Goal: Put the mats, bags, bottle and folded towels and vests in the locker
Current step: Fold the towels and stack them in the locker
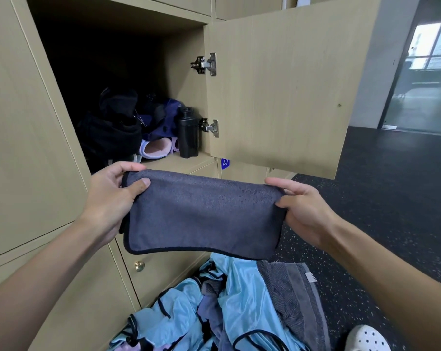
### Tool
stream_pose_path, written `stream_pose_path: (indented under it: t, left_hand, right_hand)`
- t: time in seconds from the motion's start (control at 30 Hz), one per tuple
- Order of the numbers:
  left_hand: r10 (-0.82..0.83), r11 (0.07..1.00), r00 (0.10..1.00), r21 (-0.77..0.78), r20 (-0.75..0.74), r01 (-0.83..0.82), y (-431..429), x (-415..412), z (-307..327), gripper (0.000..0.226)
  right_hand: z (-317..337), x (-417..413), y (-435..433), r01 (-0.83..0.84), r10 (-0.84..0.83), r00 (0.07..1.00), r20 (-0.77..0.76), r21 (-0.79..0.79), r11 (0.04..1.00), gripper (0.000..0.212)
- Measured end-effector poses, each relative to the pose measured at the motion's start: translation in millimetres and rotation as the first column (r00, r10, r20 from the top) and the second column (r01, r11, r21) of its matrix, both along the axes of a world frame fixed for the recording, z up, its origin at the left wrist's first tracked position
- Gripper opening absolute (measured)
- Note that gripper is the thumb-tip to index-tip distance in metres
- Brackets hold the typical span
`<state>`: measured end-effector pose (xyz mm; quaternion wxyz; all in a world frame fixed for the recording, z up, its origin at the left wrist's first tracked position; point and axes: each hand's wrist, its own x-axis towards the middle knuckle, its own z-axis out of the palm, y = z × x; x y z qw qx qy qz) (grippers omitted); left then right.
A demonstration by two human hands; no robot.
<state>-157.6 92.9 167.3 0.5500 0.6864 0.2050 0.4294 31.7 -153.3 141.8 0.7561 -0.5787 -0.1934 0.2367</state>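
Crumpled light-blue vests with black trim lay heaped and unfolded on the dark speckled floor at the person's feet. A grey ribbed towel lay against their right side, with a white perforated clog further right.

Above the heap, the left grip pinched the top left corner of a slate-grey microfibre towel with a dark bound edge, thumb on its front face. The right grip pinched the top right corner. That towel hung smooth and flat between them, seemingly doubled over, in the air just in front of the open pale-wood locker and not yet inside it.

Inside sat a black fabric bag, a purple bag, rolled pink-and-lilac mats and an upright black plastic bottle. Bags, mats and bottle looked done. The towels and all the vests were left, so I judged the task roughly half finished.
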Motion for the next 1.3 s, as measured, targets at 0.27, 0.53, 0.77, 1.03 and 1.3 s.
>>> stream_pose_path:
  t: [0.27, 0.53, 0.77, 1.03, 1.3]
  left_hand:
    - [0.003, 1.0, 1.0, 0.013, 0.006, -0.003, -3.1, 1.5, -0.5, 0.027]
    - [0.02, 1.0, 0.999, 0.003, 0.035, -0.02, -4.6, 3.0, 0.5, 0.028]
    - [0.038, 0.999, 0.999, 0.002, 0.033, -0.038, -1.9, 1.9, -0.1, 0.027]
    - [0.063, 0.998, 0.996, -0.005, 0.066, -0.062, -0.5, 0.1, 3.3, 0.029]
    - [-0.106, 0.962, 0.98, 0.232, -0.171, 0.145, -53.1, 14.7, 5.2, 0.032]
  right_hand:
    - [-8.5, 6.0, 2.9, 0.122, -0.117, 0.99, 0.083, -0.061, 0.991, 0.049]
    - [-10.3, 11.9, 1.9, 0.327, -0.305, 0.92, 0.246, -0.051, 0.944, 0.027]
    - [-7.1, 9.8, 1.3, 0.32, -0.31, 0.917, 0.251, 0.001, 0.947, 0.039]
    - [-7.9, 6.9, -0.2, 0.308, -0.255, 0.877, 0.408, -0.069, 0.949, 0.041]
    - [0.3, -33.5, 15.5, 0.209, -0.094, 0.753, 0.652, -0.1, 0.973, 0.048]
